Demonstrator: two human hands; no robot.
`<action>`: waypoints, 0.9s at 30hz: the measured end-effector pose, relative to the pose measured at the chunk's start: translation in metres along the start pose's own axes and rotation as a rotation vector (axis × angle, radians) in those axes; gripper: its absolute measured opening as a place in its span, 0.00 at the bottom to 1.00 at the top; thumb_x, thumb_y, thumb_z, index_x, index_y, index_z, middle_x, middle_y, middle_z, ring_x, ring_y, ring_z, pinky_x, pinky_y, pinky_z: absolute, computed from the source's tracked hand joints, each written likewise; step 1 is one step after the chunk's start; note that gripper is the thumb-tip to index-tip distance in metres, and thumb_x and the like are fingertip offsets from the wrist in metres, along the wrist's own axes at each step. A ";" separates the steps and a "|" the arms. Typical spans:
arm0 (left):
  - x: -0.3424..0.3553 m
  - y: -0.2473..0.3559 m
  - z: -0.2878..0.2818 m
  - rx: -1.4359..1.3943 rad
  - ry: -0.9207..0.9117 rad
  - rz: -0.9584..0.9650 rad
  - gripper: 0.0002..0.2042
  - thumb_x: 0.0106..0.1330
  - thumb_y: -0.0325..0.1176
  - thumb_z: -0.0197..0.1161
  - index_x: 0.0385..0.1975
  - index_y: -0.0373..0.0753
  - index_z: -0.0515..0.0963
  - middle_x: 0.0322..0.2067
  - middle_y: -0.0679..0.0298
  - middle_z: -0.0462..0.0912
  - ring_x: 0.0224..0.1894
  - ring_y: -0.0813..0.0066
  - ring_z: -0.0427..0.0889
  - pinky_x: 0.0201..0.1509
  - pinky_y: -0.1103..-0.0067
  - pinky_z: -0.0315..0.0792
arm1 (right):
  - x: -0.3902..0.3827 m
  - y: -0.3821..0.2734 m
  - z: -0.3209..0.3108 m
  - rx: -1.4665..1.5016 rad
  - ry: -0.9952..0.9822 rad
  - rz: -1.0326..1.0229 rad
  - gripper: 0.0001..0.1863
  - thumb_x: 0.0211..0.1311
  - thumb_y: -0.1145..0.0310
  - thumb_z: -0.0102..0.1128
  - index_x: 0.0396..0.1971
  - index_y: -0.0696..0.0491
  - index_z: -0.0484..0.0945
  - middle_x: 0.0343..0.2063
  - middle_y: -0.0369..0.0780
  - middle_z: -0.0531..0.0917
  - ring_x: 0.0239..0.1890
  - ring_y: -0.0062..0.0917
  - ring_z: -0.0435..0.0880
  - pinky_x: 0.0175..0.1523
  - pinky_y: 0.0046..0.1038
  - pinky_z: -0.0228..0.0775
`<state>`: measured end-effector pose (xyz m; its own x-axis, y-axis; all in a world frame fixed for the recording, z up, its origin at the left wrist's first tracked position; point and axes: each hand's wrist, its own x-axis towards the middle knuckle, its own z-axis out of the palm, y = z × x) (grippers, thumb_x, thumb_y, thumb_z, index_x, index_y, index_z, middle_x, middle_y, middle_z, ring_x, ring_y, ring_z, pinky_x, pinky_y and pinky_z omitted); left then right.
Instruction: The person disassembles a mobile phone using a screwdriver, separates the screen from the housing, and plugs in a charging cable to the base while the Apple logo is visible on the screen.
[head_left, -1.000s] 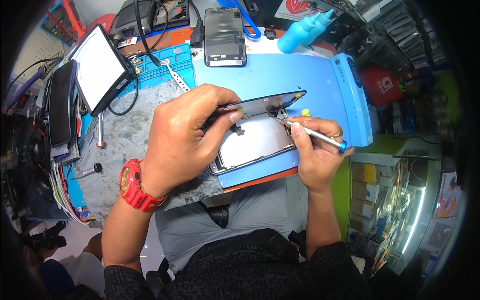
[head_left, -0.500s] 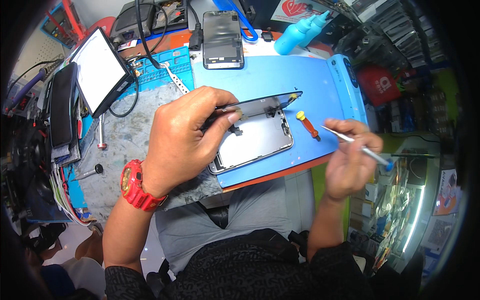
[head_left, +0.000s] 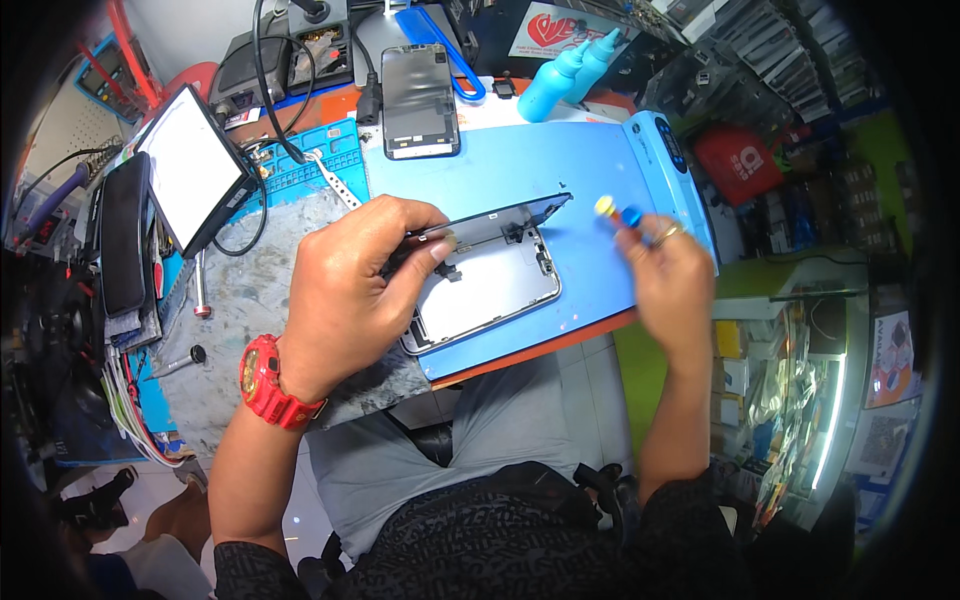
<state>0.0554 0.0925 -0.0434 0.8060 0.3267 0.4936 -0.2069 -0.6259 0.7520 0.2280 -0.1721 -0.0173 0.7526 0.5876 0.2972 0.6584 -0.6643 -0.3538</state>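
1. Left hand [head_left: 350,275] pinches the raised screen [head_left: 500,226]; the phone [head_left: 490,292] lies at its right, partly covered.
2. Right hand [head_left: 672,275] apparently grips a blue-ended tool [head_left: 631,216] and yellow-ended tool [head_left: 605,205], blurred, shafts mostly hidden.

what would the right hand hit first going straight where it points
Past the yellow tool end and blue tool end at its fingers, the right hand would probably meet the nearer light-blue bottle beyond the blue mat, though depth is unclear.
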 end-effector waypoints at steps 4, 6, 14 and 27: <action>0.000 0.001 -0.001 0.002 -0.010 -0.003 0.08 0.64 0.22 0.75 0.41 0.33 0.85 0.33 0.57 0.88 0.34 0.63 0.90 0.37 0.73 0.81 | 0.068 0.020 -0.002 -0.124 0.042 -0.122 0.11 0.67 0.67 0.73 0.44 0.56 0.89 0.36 0.49 0.89 0.37 0.44 0.89 0.45 0.41 0.80; 0.000 0.000 -0.001 -0.015 -0.008 -0.012 0.08 0.64 0.22 0.75 0.41 0.33 0.85 0.33 0.57 0.88 0.33 0.63 0.90 0.37 0.73 0.81 | 0.098 0.029 0.006 -0.182 0.055 -0.267 0.11 0.68 0.66 0.72 0.46 0.54 0.89 0.38 0.48 0.90 0.39 0.44 0.90 0.46 0.40 0.80; 0.000 0.003 -0.004 0.015 -0.058 -0.038 0.07 0.67 0.22 0.74 0.43 0.31 0.85 0.37 0.58 0.89 0.39 0.70 0.90 0.43 0.77 0.83 | 0.139 0.038 0.028 -0.302 -0.015 -0.366 0.12 0.69 0.61 0.72 0.48 0.49 0.91 0.41 0.44 0.92 0.43 0.45 0.90 0.48 0.43 0.81; -0.003 0.002 -0.009 -0.075 -0.064 -0.083 0.08 0.69 0.22 0.72 0.46 0.29 0.85 0.38 0.59 0.90 0.41 0.73 0.90 0.46 0.78 0.82 | 0.026 -0.012 -0.011 0.355 0.329 -0.281 0.09 0.81 0.69 0.63 0.47 0.60 0.84 0.41 0.36 0.80 0.40 0.19 0.78 0.47 0.24 0.70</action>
<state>0.0475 0.0960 -0.0394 0.8553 0.3279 0.4012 -0.1767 -0.5432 0.8208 0.2395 -0.1536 0.0045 0.5500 0.5065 0.6641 0.8328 -0.2732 -0.4814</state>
